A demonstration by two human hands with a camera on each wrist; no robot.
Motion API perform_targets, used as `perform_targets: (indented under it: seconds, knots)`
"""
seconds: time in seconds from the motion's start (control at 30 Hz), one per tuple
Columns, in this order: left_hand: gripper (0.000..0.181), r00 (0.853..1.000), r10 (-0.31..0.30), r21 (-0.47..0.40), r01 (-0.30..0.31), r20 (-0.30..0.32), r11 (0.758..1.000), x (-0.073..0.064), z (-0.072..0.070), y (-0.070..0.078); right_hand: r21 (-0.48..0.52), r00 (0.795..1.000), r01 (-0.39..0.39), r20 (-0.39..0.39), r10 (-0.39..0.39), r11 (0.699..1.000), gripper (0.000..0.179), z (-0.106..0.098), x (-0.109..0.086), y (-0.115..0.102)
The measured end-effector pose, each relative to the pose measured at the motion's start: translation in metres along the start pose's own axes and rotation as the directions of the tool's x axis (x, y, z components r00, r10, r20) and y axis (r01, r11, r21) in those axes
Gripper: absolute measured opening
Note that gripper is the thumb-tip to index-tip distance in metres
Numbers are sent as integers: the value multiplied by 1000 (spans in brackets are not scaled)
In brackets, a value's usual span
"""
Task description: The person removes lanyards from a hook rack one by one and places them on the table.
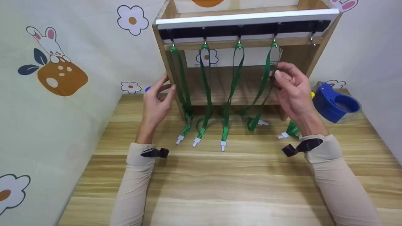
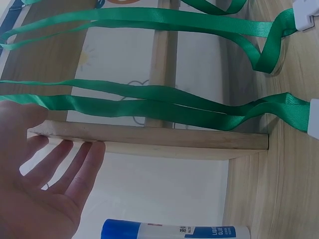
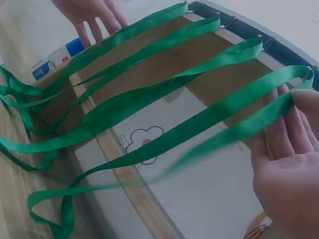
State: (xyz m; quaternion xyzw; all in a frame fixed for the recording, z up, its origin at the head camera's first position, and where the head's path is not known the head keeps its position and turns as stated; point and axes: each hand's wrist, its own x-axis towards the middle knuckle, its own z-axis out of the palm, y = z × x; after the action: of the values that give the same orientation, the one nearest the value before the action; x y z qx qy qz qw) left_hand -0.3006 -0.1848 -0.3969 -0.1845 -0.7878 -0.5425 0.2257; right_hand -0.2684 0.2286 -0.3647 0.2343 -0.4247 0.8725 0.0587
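Four green lanyards hang from hooks along the front of a wooden rack, their white plastic clips down at the table. At the right, my right hand pinches one strap of the fourth lanyard between thumb and fingers, a little below its hook. In the right wrist view the thumb lies over this strap near the upper end. My left hand holds the rack's left side panel, with thumb and fingertips on either side of its edge. Beside that thumb hangs the first lanyard.
Under my right forearm another green lanyard lies on the table. A blue tape dispenser stands right of the rack. A liquid glue bottle with a blue cap is outside the left panel. A fifth hook is at the rail's right end.
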Motion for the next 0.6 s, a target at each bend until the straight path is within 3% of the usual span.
perform_targets:
  seconds: [0.2,0.4,0.6]
  knots:
    - [55,1000,-7,-2,7,3,1000,0,-1,-1,-154,999,-45,6,46,987,16,3,-3,2]
    - [54,1000,23,-11,-23,-8,1000,0,-1,-3,-94,994,-37,95,46,995,17,7,1,3]
    - [54,1000,18,-12,-18,5,1000,0,-1,-3,-118,1000,-18,17,20,993,14,8,1,3]
